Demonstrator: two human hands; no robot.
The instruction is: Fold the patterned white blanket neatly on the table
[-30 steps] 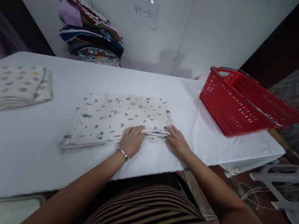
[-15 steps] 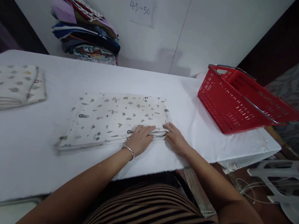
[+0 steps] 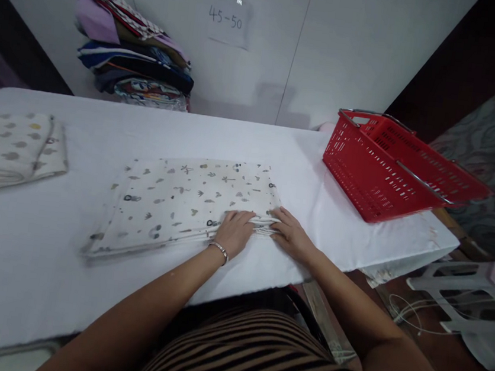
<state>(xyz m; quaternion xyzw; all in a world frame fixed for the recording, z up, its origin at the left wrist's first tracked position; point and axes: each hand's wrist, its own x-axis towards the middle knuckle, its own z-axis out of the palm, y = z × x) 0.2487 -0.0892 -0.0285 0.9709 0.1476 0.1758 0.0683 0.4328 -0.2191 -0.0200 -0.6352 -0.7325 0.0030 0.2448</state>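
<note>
A folded white cloth (image 3: 183, 199) printed with small grey leaves and rings lies flat on the white table (image 3: 217, 137) in front of me. Both my hands are at its near right corner. My left hand (image 3: 234, 231), with a silver bracelet on the wrist, lies over the near edge with its fingers curled onto the layers. My right hand (image 3: 293, 235) meets it from the right, its fingertips pinching the stacked edges of the same corner. The two hands' fingertips nearly touch.
A red plastic basket (image 3: 392, 172) stands at the table's right end, close to the edge. Another folded spotted cloth (image 3: 8, 149) lies at the far left. A stack of coloured fabrics (image 3: 130, 59) rests against the back wall. White plastic stools (image 3: 463, 293) stand on the floor to the right.
My left hand has slid a little to the right along the cloth's near edge, closer to my right hand. The view has shifted slightly to the right. The cloth stays flat.
</note>
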